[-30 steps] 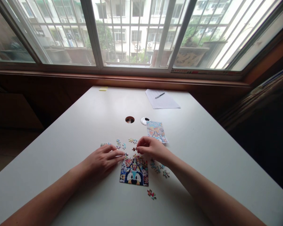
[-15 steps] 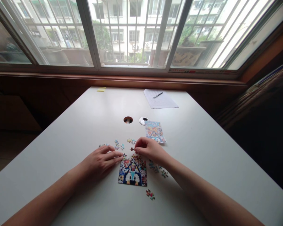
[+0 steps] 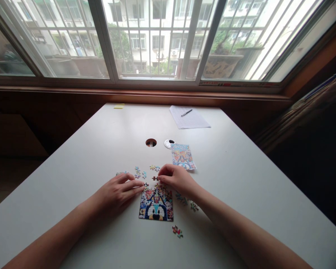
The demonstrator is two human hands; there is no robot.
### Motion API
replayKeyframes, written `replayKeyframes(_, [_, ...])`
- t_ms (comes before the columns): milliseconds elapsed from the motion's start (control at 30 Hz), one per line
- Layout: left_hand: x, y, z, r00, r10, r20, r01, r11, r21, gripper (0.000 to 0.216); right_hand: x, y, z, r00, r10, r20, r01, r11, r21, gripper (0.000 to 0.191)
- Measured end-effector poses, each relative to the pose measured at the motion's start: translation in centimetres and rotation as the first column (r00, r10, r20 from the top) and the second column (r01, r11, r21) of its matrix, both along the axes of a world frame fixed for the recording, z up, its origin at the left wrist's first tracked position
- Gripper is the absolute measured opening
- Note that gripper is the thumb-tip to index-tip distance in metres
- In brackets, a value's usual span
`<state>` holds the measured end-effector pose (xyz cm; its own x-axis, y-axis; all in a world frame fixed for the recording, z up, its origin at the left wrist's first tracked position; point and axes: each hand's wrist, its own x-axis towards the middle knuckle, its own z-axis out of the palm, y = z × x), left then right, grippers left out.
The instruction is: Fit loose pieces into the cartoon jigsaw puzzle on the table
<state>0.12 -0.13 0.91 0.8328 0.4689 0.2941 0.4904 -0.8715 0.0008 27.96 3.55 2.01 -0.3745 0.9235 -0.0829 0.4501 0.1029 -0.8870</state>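
Observation:
A partly assembled jigsaw puzzle (image 3: 156,205) lies flat on the table, showing a blue cartoon dog's face among many small figures. My right hand (image 3: 177,179) pinches a small brown puzzle piece (image 3: 155,178) just above the puzzle's far edge. Stretched out from the left, my left hand (image 3: 121,188) rests its fingertips by the puzzle's upper left corner. They touch a dark puzzle piece (image 3: 146,184) there; the thumb is hidden. Loose pieces (image 3: 137,172) lie beyond the left hand, more pieces (image 3: 194,206) sit right of the puzzle, and a few pieces (image 3: 177,231) lie nearer me.
A printed picture sheet (image 3: 183,155) with the same dog lies behind my right hand. Farther back are a round cable hole (image 3: 151,142), a metal cover (image 3: 169,143), papers (image 3: 190,119) with a pen (image 3: 186,113), and a yellow note (image 3: 119,106). A barred window stands beyond the table.
My right hand has come very slightly nearer the puzzle's far edge with the brown piece. My left hand stays at the corner. The whole view has shifted a little.

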Motion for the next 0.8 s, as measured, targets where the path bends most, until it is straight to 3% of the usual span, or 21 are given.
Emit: replayKeyframes(800, [0.11,-0.07,0.19,1.0,-0.002,0.009,0.002,1.0,-0.011,0.041,0.12,0.02,-0.12,1.0,0.011,-0.004,-0.011,1.0,-0.015,0.007])
